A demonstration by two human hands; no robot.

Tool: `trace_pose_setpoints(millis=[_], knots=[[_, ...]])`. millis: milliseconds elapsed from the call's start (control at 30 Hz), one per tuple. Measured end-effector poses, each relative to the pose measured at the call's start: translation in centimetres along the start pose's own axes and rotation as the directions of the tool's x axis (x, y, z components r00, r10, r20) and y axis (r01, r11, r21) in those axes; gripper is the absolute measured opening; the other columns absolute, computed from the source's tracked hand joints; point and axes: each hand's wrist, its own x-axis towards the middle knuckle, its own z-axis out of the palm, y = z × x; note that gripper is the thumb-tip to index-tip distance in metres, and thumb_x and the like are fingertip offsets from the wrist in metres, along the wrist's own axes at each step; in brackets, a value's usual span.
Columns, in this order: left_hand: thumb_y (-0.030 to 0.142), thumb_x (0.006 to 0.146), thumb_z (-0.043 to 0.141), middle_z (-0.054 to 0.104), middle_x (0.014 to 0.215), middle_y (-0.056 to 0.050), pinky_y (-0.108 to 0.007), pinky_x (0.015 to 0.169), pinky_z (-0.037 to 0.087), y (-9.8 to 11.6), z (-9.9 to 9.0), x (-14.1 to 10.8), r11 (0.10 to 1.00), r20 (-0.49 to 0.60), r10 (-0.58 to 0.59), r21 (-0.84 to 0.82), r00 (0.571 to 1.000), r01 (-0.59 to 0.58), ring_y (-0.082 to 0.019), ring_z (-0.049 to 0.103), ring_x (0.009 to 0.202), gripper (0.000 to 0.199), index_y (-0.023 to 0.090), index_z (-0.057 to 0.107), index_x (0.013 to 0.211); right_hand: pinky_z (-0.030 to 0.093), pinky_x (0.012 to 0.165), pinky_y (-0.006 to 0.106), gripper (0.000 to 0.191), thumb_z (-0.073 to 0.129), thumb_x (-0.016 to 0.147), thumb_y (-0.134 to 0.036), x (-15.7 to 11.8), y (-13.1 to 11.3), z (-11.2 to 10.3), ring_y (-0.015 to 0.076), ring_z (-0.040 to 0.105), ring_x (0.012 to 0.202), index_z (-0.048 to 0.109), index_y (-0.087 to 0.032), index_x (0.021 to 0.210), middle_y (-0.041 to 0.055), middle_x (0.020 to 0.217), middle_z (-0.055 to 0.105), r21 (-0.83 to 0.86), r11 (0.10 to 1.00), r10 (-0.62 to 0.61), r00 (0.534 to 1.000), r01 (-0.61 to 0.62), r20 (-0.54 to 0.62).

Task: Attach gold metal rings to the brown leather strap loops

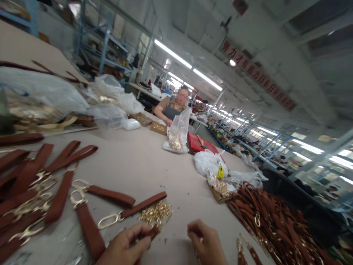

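My left hand (129, 243), at the lower middle, pinches the end of a brown leather strap (154, 232); most of that strap is hidden by the fingers. My right hand (205, 241) is a short way to the right, its fingers curled in; whatever may be in them is hidden. Just beyond the left hand lies a small heap of gold metal fittings (156, 213). A brown wrist strap (145, 204) with a gold clasp (109, 221) lies beside the heap. More brown straps with gold clasps (91, 230) are spread out on the left.
A large pile of brown straps (275, 217) covers the right side. Farther back on the table (132, 158) are plastic bags (211, 163), a box of gold parts (158, 127) and a red folder-like item (201, 142). Another person (175, 105) sits across the table.
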Motion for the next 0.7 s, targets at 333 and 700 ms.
trace_pose_setpoints(millis=[333,700], knots=[[0.027,0.086,0.052,0.06,0.074,0.002,-0.024,0.057,0.042,2.2,-0.3,-1.5,0.977,-0.087,0.141,0.173,0.986,-0.124,-0.014,0.055,0.062,0.016,0.019,0.065,0.087,0.052,0.075,0.026,0.008,0.06,0.09,-0.018,0.5,-10.7,4.2,0.0164,0.068,0.081,0.066,-0.023,0.093,0.0022,0.087,0.071,0.386,0.889,-0.185,0.964,0.246,-0.19],[0.01,0.084,0.051,0.068,0.08,0.0,-0.026,0.072,0.044,1.1,-0.4,-1.5,0.898,-0.117,0.309,0.361,0.944,-0.25,-0.016,0.062,0.078,0.017,0.02,0.065,0.083,0.052,0.076,0.024,0.021,0.054,0.088,-0.004,0.8,-11.0,5.3,0.0143,0.067,0.081,0.062,-0.023,0.085,0.0007,0.084,0.07,0.131,0.863,-0.42,0.837,0.488,-0.351]])
